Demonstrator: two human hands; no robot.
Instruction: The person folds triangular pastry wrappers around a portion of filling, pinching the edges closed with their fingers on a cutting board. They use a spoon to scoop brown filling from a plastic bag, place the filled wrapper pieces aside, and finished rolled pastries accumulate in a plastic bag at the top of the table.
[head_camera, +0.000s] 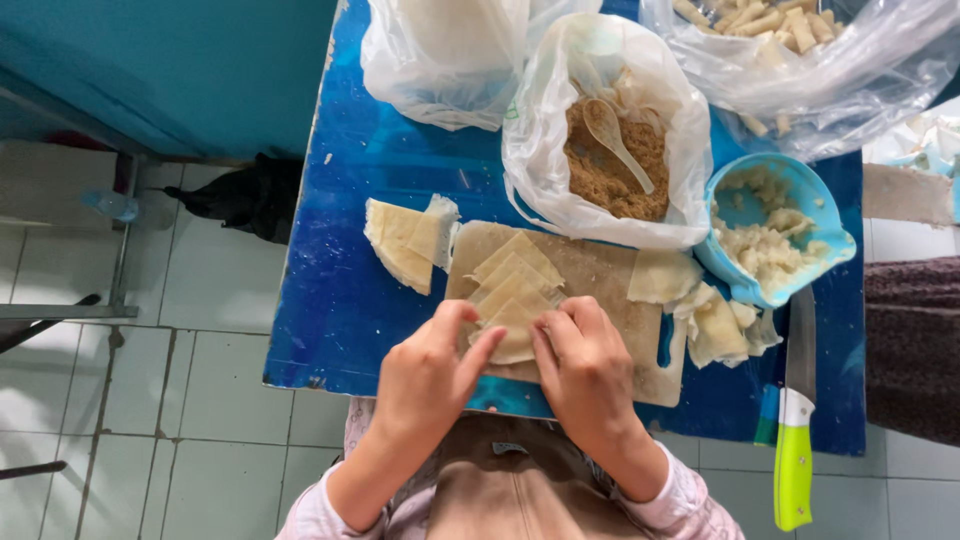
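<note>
Two bare grips, left grip (432, 372) and right grip (588, 368), no gloves, no rings to be seen. Short, plain nails. Bare wrists and lower arms. Pale pink sleeves (682, 500) with tiny dots, pushed up toward the elbows. Soft folds in the cloth. Light brown apron (500, 490) over the chest, smooth, with a seam down the middle and a small tag at the top.

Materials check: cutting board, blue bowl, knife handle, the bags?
Cutting board: looks like wood or bamboo, matte tan, with a handle slot. Blue bowl: likely plastic, smooth with a slight sheen and a thin rim. Knife handle: probably plastic, glossy lime green with a white collar. Bags: thin clear plastic film, crinkled and see-through.
</note>
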